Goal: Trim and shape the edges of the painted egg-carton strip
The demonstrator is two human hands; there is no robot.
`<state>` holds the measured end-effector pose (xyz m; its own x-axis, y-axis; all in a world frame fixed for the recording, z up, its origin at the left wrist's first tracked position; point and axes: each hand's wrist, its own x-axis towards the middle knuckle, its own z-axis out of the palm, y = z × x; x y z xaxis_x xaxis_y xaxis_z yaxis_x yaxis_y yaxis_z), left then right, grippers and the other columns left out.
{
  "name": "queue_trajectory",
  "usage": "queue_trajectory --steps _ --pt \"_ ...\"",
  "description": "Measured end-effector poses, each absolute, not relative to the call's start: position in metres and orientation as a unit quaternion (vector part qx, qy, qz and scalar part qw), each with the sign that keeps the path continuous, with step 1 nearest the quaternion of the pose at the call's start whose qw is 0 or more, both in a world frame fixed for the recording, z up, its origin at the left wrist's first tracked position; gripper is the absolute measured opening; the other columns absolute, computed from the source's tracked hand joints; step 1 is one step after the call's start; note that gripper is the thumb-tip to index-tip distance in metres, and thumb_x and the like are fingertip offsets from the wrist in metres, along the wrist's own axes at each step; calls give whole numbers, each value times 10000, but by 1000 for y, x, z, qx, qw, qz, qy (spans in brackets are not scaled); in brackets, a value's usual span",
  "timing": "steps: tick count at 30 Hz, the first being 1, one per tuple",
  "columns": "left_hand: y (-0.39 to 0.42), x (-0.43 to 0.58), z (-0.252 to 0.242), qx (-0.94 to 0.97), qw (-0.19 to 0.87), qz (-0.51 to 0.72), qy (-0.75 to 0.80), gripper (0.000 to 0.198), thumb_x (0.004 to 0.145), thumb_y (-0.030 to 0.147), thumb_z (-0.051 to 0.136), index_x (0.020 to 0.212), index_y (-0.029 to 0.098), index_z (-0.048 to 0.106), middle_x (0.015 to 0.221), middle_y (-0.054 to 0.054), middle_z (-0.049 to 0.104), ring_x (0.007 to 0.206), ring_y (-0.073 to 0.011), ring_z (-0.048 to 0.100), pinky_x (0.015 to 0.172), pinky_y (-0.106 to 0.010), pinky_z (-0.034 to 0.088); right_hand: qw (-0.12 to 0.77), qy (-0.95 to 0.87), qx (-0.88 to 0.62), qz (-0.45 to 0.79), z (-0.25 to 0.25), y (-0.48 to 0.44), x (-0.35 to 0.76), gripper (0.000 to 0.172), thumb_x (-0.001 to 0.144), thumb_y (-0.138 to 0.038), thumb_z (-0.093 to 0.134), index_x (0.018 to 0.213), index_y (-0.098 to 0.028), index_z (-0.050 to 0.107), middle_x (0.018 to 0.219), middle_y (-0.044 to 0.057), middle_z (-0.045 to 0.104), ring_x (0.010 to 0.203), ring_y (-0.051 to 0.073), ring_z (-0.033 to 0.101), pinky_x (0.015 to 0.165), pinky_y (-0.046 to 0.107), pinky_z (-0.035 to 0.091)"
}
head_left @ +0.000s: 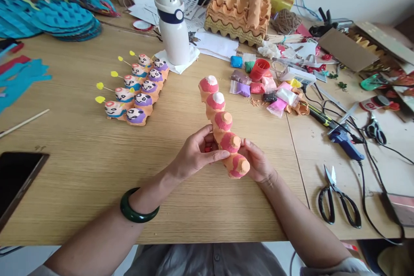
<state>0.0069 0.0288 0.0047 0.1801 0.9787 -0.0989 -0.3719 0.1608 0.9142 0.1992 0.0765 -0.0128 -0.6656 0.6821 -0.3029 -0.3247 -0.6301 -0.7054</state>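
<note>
A strip of egg carton (223, 120) with several bumps is held tilted above the table in front of me. Pink clay rings its bumps, and the two far bumps carry white clay caps. My left hand (203, 148) grips the strip from the left, thumb across its near part. A small red thing shows between the left fingers, partly hidden. My right hand (257, 159) is closed on the strip's near right side, its fingers mostly hidden behind it. Left of the strip stands a decorated egg carton piece (137, 90) with panda-like faces and yellow-tipped sticks.
Packets of coloured clay (276, 97) lie right of the strip. A white bottle (174, 30) and stacked egg trays (237, 13) stand behind. Scissors (333, 194), a glue gun (346, 140) and cables are at right. A phone (21, 185) and a wooden stick (26, 123) lie left.
</note>
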Motion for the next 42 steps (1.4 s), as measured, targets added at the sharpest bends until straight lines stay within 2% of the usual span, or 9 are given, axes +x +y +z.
queue_trajectory --steps 3,6,10,15,19,23,28,34,42 --pt "28 6 5 411 658 508 375 436 762 314 928 1064 167 649 867 4 662 742 -100 564 661 -218 490 290 -323 -310 846 -17 77 201 523 734 -707 847 831 -200 765 817 41 758 780 199 690 804 338 590" --pt "28 3 4 399 698 500 322 458 771 363 918 1097 169 662 845 6 639 676 -91 538 577 -210 459 296 -344 -323 831 -19 77 203 464 701 -609 914 744 -197 705 719 10 703 659 163 623 687 305 546" --pt "29 1 0 379 723 505 282 329 868 409 836 1031 166 684 768 17 605 563 -61 458 486 -200 381 301 -367 -323 819 -17 77 206 461 672 -532 962 638 -183 663 621 -19 632 559 113 527 586 253 460" --pt "31 -1 -4 395 715 495 296 282 849 356 856 987 161 705 756 13 610 553 -65 459 484 -212 368 265 -381 -291 837 -14 76 206 456 741 -628 889 767 -189 771 684 12 709 619 151 614 705 306 543" --pt "32 -4 -3 406 706 487 315 259 867 375 829 964 162 718 736 14 596 600 -88 476 537 -233 403 268 -404 -311 818 -14 74 205 386 759 -566 911 786 -192 818 693 10 732 672 154 662 758 300 551" --pt "31 -7 -1 423 684 494 330 223 880 362 810 905 162 714 747 10 605 648 -94 469 580 -231 401 283 -436 -321 791 -10 73 203 354 773 -529 913 711 -199 803 648 -14 692 655 129 617 730 270 512" --pt "29 -5 0 439 677 491 328 225 856 362 832 940 179 730 837 -10 698 720 -117 572 674 -252 499 283 -443 -330 784 -7 71 202 408 763 -531 916 629 -188 741 610 -34 634 579 96 509 652 251 455" --pt "29 0 1 407 666 497 380 270 801 345 875 942 174 723 890 -42 741 838 -188 676 790 -339 586 272 -451 -333 782 -8 69 200 428 798 -574 872 674 -186 742 651 -21 663 608 112 537 677 264 475" --pt "29 0 4 432 654 496 373 261 807 334 866 936 175 705 852 -38 723 806 -190 674 751 -335 590 265 -452 -333 784 -7 70 199 428 796 -551 886 721 -168 712 678 -13 665 615 106 540 641 253 444"
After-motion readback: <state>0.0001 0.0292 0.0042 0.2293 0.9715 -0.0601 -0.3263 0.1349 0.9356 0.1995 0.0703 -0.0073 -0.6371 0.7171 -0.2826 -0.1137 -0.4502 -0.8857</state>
